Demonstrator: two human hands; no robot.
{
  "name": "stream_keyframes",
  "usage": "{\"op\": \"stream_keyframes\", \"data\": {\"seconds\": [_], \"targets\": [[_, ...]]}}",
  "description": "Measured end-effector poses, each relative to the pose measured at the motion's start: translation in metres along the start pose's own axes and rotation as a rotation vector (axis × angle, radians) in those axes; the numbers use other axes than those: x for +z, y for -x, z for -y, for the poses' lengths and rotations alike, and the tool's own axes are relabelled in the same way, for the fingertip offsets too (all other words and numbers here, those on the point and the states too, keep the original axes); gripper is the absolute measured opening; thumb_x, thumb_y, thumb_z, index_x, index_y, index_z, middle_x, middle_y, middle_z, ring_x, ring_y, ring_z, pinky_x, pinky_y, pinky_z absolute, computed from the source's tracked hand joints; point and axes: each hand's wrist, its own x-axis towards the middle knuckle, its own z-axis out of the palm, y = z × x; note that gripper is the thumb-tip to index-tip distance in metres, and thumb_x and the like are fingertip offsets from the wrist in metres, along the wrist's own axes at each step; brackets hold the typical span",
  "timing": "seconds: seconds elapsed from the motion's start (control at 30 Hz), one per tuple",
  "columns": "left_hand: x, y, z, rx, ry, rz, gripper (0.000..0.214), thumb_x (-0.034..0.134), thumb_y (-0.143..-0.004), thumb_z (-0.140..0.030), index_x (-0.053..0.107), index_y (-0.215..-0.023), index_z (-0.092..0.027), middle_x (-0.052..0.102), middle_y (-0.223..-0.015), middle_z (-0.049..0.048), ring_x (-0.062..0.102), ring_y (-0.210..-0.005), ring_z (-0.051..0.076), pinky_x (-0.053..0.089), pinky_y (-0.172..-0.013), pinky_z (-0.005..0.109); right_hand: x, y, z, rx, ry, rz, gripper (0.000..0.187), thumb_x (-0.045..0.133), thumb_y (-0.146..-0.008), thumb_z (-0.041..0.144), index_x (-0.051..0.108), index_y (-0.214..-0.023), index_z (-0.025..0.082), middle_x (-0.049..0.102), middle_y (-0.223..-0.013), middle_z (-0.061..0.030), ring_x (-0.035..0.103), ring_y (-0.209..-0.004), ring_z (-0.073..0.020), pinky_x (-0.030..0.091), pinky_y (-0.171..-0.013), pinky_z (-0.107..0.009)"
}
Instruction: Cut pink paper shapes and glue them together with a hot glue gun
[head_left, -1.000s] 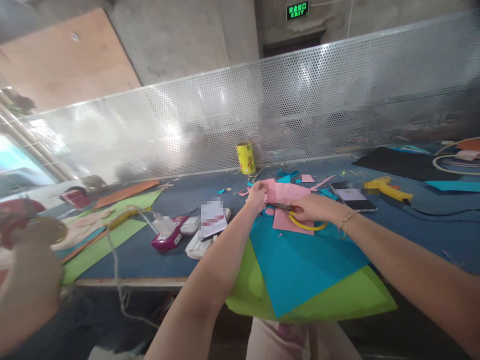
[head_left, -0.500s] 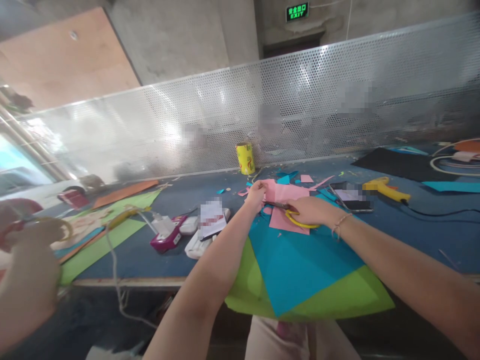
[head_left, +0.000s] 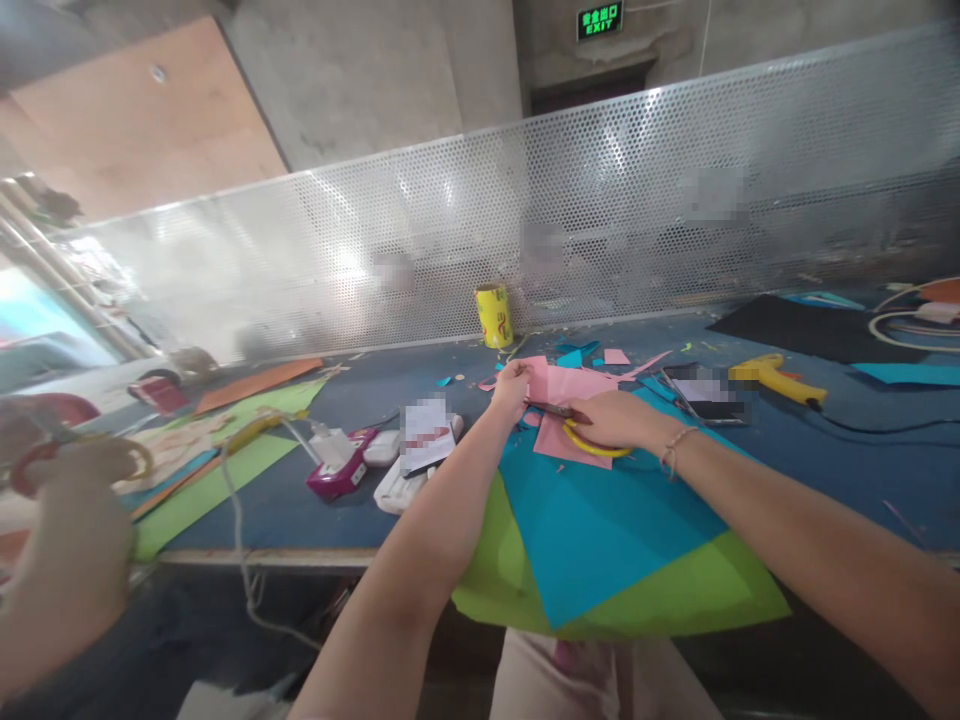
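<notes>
My left hand (head_left: 511,388) pinches the upper left edge of a pink paper sheet (head_left: 564,400) over the blue table (head_left: 345,380). My right hand (head_left: 613,419) grips yellow-handled scissors (head_left: 581,436), their blades lying across the pink sheet just right of my left fingers. Under the pink sheet lie a large blue sheet (head_left: 600,520) and a green sheet (head_left: 675,595) that hang over the table's near edge.
A yellow can (head_left: 492,316) stands by the perforated metal screen (head_left: 600,210). A phone (head_left: 705,390) and a yellow glue gun (head_left: 776,378) lie to the right. A charger and white boxes (head_left: 390,455) lie to the left, with green sheets (head_left: 217,480). Another person's hand with scissors (head_left: 75,480) is at far left.
My right hand and the scissors have slid slightly left along the pink sheet. The person at far left has shifted a little.
</notes>
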Motion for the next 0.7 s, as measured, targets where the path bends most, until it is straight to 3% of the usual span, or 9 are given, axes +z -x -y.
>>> {"op": "stream_keyframes", "data": {"seconds": [0.47, 0.7], "targets": [[-0.0003, -0.0037, 0.0029, -0.006, 0.010, 0.020, 0.005, 0.052, -0.062, -0.012, 0.050, -0.062, -0.016, 0.046, -0.053, -0.0039, 0.042, -0.048, 0.007, 0.032, -0.048, 0.019, 0.0032, 0.0039, 0.0074, 0.088, -0.023, -0.085, 0.036, 0.032, -0.084, 0.042, 0.057, -0.100, 0.023, 0.068, -0.093, -0.0090, 0.062, -0.078, -0.0262, 0.033, -0.053, -0.028], [-0.0008, -0.0051, 0.0036, -0.004, -0.007, -0.019, 0.006, 0.049, -0.065, -0.011, 0.050, -0.062, -0.017, 0.046, -0.054, -0.0033, 0.042, -0.049, 0.008, 0.033, -0.049, 0.021, 0.0058, -0.0029, 0.0037, 0.065, -0.029, -0.045, 0.037, 0.033, -0.084, 0.043, 0.058, -0.103, 0.023, 0.067, -0.096, -0.0096, 0.062, -0.082, -0.0261, 0.035, -0.058, -0.029]]}}
